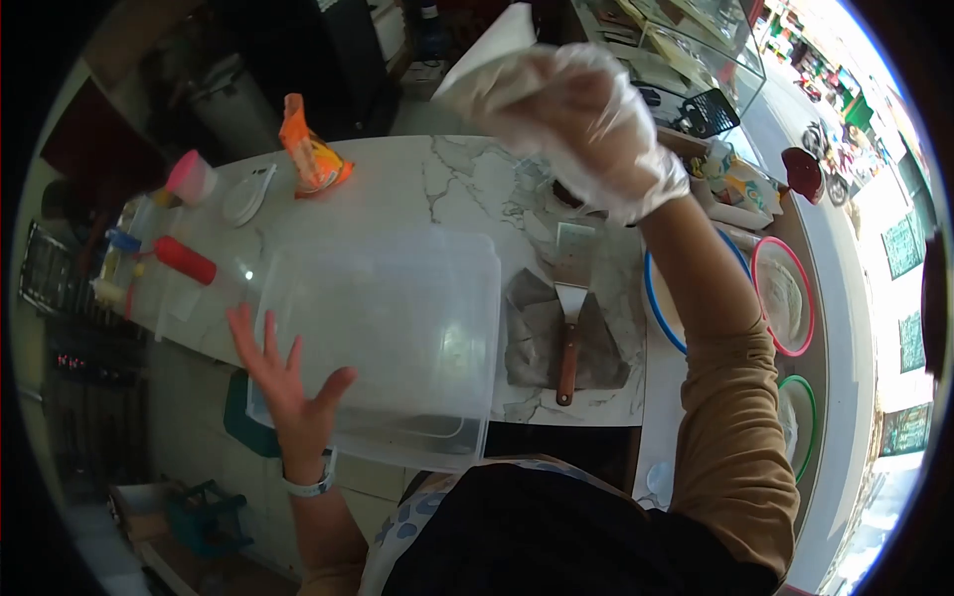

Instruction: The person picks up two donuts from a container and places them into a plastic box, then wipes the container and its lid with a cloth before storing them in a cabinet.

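My left hand [286, 382] is bare, its fingers spread wide over the left side of a translucent plastic box [383, 338] at the counter's front edge. It holds nothing. Raised high over the far side of the counter, my right hand [586, 114] wears a loose clear plastic glove. Its fingers are smeared by motion and partly hidden by the crinkled plastic, so I cannot tell whether they grip anything. A white pointed shape [497, 40] shows behind the glove. A scraper with a wooden handle [568, 348] lies on a grey sheet [611, 348] right of the box.
An orange packet [313, 164], pink cup [191, 177], red squeeze bottle [186, 260] and small scale [248, 194] stand along the left of the marble counter [393, 184]. Blue-rimmed [651, 298], pink-rimmed [785, 298] and green-rimmed [807, 427] tubs line the right, by a carton [735, 189].
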`<state>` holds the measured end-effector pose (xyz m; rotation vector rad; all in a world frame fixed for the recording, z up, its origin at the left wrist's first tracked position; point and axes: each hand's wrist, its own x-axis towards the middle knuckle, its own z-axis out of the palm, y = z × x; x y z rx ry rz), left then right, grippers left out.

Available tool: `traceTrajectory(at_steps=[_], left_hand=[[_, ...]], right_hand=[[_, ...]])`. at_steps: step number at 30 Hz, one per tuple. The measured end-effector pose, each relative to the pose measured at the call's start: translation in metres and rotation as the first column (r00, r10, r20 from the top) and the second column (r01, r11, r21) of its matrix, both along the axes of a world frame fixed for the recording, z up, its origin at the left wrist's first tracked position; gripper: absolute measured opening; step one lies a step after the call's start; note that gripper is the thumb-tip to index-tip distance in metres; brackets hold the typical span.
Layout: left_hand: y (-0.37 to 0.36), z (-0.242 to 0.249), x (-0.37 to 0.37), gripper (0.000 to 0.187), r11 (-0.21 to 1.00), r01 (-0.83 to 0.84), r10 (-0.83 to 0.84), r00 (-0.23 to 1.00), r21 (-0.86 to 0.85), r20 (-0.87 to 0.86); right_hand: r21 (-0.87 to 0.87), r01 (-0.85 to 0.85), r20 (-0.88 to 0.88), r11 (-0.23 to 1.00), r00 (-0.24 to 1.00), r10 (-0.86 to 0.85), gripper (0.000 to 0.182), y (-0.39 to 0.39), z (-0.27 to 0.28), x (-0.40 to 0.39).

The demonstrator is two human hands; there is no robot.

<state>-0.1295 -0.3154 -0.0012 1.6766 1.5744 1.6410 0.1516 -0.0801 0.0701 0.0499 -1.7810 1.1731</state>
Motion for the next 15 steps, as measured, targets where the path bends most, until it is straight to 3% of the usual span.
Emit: traceTrajectory(at_steps=[1, 2, 3, 4, 5, 6, 7, 8, 10, 12, 13, 14, 15], left_hand=[[0.001, 0.004, 0.008, 0.101, 0.992, 0.118, -0.119, 0.993, 0.048, 0.022], [0.006, 0.006, 0.024, 0.091, 0.971, 0.159, -0.186, 0.971, 0.181, 0.148], [0.004, 0.003, 0.028, 0.081, 0.93, 0.181, -0.269, 0.929, 0.32, 0.256], [-0.011, -0.008, 0.007, 0.061, 0.949, 0.194, -0.221, 0.972, 0.249, 0.084], [-0.026, -0.016, -0.014, 0.043, 0.965, 0.198, -0.184, 0.979, 0.171, -0.093], [-0.035, -0.017, -0.02, 0.043, 0.968, 0.179, -0.164, 0.982, 0.176, -0.093], [-0.039, -0.016, -0.02, 0.03, 0.974, 0.115, -0.131, 0.989, 0.197, 0.068], [-0.045, -0.016, -0.027, 0.021, 0.976, 0.056, -0.104, 0.968, 0.209, 0.229], [-0.064, -0.018, -0.056, 0.022, 0.975, 0.095, -0.127, 0.98, 0.199, 0.151], [-0.074, -0.01, -0.075, 0.019, 0.969, 0.176, -0.217, 0.941, 0.174, 0.259], [-0.083, -0.012, -0.083, 0.016, 0.988, 0.1, -0.135, 0.924, 0.114, 0.359], [-0.088, -0.016, -0.094, 0.016, 0.988, 0.1, -0.136, 0.923, 0.117, 0.361], [-0.092, -0.021, -0.105, 0.014, 0.993, 0.116, -0.09, 0.898, -0.034, 0.431]], right_hand=[[0.415, 0.386, 0.349, 0.824, 0.768, -0.536, 0.024, -0.036, -0.016, -0.032], [0.341, 0.245, 0.613, 0.908, 0.674, -0.412, 0.024, -0.117, 0.036, -0.074], [0.29, -0.056, 0.463, 0.955, 0.882, -0.089, 0.047, -0.096, -0.046, -0.086], [0.127, -0.086, 0.388, 0.988, 0.921, 0.03, 0.036, -0.115, -0.065, -0.109], [0.052, -0.054, 0.372, 0.997, 0.928, 0.031, 0.029, -0.15, -0.027, -0.117], [-0.022, -0.016, 0.354, 1.0, 0.935, 0.023, 0.023, -0.177, 0.012, -0.122], [-0.018, -0.027, 0.352, 0.999, 0.935, 0.032, 0.023, -0.184, 0.012, -0.133], [-0.243, 0.054, 0.291, 0.969, 0.957, 0.019, 0.019, -0.19, 0.012, -0.143], [-0.654, 0.171, 0.195, 0.736, 0.979, -0.054, 0.013, -0.201, 0.007, -0.159], [-0.568, 0.365, 0.312, 0.738, 0.925, -0.217, 0.014, -0.205, -0.014, -0.167], [-0.278, 0.521, 0.312, 0.807, 0.843, -0.438, 0.02, -0.207, -0.029, -0.167], [-0.049, 0.624, 0.254, 0.78, 0.763, -0.594, 0.024, -0.225, -0.03, -0.173], [0.176, 0.702, 0.158, 0.691, 0.672, -0.723, 0.029, -0.249, -0.029, -0.176]])
